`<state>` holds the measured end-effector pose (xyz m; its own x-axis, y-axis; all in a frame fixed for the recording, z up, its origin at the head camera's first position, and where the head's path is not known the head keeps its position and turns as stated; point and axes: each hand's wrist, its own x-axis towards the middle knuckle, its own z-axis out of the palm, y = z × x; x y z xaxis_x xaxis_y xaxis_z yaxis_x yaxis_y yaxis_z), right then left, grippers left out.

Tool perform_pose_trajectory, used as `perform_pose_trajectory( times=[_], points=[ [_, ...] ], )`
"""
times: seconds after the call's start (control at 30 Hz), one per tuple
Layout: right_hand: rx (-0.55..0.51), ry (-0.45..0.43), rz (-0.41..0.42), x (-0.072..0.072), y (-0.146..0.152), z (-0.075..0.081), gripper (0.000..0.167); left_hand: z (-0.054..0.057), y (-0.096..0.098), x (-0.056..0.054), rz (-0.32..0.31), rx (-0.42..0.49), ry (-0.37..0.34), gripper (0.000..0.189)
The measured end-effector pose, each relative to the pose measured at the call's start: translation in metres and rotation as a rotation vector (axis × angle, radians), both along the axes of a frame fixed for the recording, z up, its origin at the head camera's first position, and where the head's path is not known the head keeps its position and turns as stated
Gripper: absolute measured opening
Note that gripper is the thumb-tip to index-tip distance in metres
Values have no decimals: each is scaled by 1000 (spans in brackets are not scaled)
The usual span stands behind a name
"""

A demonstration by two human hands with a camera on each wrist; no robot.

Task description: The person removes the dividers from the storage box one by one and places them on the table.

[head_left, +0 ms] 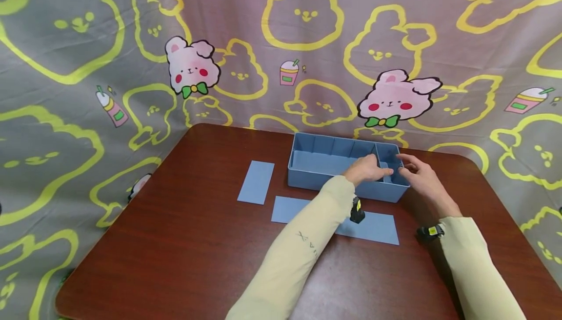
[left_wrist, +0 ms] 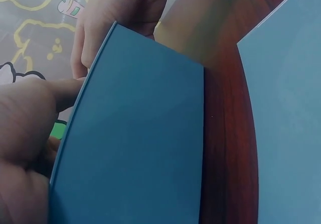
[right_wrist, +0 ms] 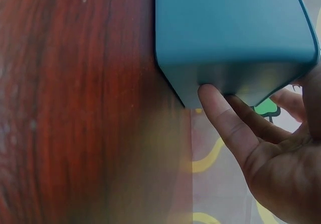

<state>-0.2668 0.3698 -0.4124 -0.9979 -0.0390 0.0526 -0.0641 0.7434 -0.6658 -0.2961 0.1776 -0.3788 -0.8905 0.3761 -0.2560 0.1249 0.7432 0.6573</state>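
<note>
A blue-grey divided box (head_left: 322, 161) stands on the table, its crosswise divider (head_left: 376, 148) near the right end. My left hand (head_left: 366, 170) reaches over the front wall and pinches the divider between thumb and fingers. Just right of it, a small lighter blue panel (head_left: 387, 179) shows inside the end compartment. At the box's right end is my right hand (head_left: 420, 176), some fingers up at the rim. In the right wrist view, straight fingers (right_wrist: 220, 111) touch the outside of the end wall (right_wrist: 185, 78). The front wall (left_wrist: 135, 128) hides part of the left hand in its wrist view.
A flat blue panel (head_left: 256, 182) lies on the brown table (head_left: 175, 242) left of the box. A longer flat panel (head_left: 373, 229) lies in front, partly covered by the left forearm. A patterned curtain (head_left: 246, 27) hangs right behind the table.
</note>
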Motion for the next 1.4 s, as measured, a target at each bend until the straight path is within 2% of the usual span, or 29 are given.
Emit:
perform_pose_trajectory(
  times=[0.23, 0.5, 0.67, 0.87, 1.0, 1.13, 1.4],
  points=[
    [4, 6, 2, 1, 0, 0, 53, -2, 0, 1, 7, 16, 6, 63],
    [-3, 11, 6, 0, -1, 2, 52, -2, 0, 4, -5, 7, 14, 44],
    [-2, 1, 2, 1, -1, 3, 53, 1, 0, 6, -14, -37, 30, 45],
    [1, 2, 5, 2, -1, 2, 53, 3, 1, 10, -15, -94, 44, 55],
    [12, 19, 11, 0, -1, 2, 52, 4, 1, 10, -34, -135, 57, 46],
    [12, 25, 7, -1, -1, -1, 51, 0, 3, 9, -44, -148, 63, 35],
    [3, 16, 6, 1, 0, -1, 52, -6, 6, 6, -47, -153, 75, 45]
  ],
)
